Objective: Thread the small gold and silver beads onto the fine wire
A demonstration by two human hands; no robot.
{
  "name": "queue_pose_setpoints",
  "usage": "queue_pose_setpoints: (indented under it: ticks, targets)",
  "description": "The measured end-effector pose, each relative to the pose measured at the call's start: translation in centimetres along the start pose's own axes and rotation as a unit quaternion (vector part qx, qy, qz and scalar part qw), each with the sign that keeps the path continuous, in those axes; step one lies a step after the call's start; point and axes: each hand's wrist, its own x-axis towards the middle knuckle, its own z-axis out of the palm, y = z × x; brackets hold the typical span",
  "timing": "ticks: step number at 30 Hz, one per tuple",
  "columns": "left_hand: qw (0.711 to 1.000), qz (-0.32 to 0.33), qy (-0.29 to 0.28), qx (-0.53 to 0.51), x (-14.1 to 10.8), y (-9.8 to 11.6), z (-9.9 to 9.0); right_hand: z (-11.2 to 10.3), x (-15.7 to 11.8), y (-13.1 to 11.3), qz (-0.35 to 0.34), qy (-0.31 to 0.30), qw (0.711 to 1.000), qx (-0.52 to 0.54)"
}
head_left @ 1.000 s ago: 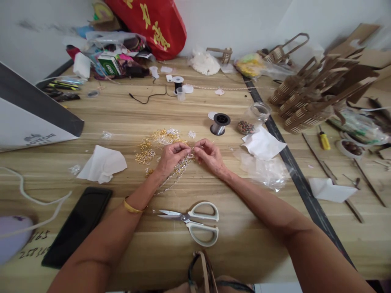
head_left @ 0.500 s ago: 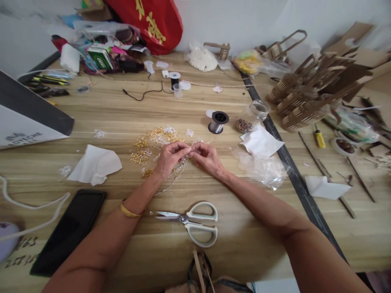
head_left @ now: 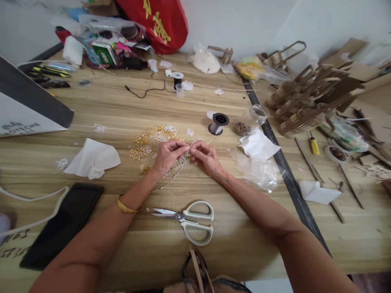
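Note:
My left hand [head_left: 168,156] and my right hand [head_left: 205,158] meet fingertip to fingertip above the wooden table, each in a pinch. Whatever small piece lies between the fingertips is too tiny to make out. A silvery chain [head_left: 167,186] trails on the wood beneath and beside my left hand. Just beyond the hands and to their left lie gold and silver findings [head_left: 140,153] in loose heaps. White-handled scissors [head_left: 186,219] rest partly open nearer to my body, their blades pointing left.
Beyond the hands stands a wire spool [head_left: 218,123], with a clear jar [head_left: 259,114] to its right. White paper [head_left: 259,145] and plastic bags [head_left: 265,175] lie at right. A black phone [head_left: 64,224] and crumpled tissue [head_left: 93,158] are at left; brown baskets [head_left: 293,110] stand back right.
The camera view has shifted slightly. The thumb and fingers of my right hand have moved a little, and both hands are still together at the same spot.

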Motion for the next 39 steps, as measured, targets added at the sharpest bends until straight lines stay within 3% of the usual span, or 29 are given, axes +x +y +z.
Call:
queue_pose_setpoints:
  ticks: [23,39]
  targets:
    - [0.998,-0.05,-0.03,-0.005,-0.1,0.9,-0.3,-0.3,0.3,0.0,-0.003,0.05,0.998,0.025]
    - [0.998,-0.047,-0.019,0.035,0.0,1.4,-0.5,-0.2,0.5,-0.5,0.012,0.045,0.99,0.135]
